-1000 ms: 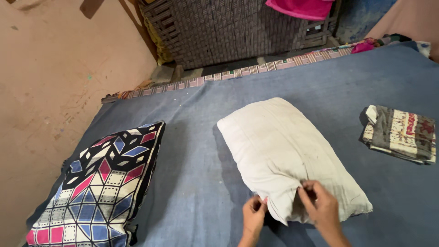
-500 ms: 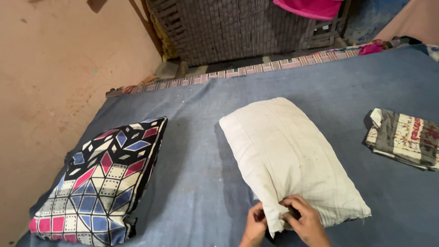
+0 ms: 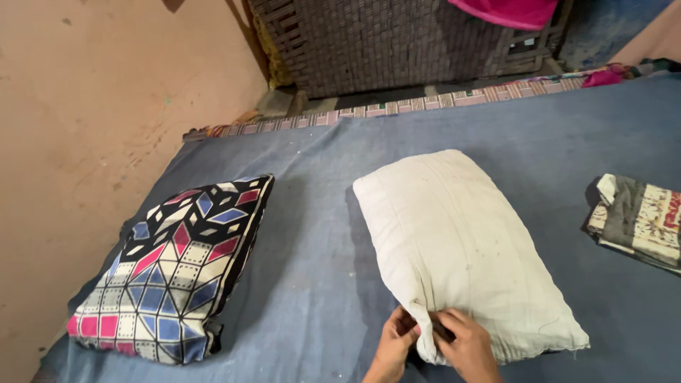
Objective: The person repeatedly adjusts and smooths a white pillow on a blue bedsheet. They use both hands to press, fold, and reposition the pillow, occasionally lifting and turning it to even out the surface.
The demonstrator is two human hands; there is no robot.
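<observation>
Both hands point(image 3: 433, 344) pinch near corner of white pillow point(image 3: 461, 248).

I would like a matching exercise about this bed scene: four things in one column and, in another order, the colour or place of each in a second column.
Things:
1. white pillow
2. patterned pillow
3. folded cloth
4. pink cloth

Descriptions:
A. hangs on the woven furniture at the top
B. lies at the right edge of the blue sheet
C. near corner pinched by the left hand and right hand
D. geometric shapes, beside the wall

Pairs: 1-C, 2-D, 3-B, 4-A
</observation>
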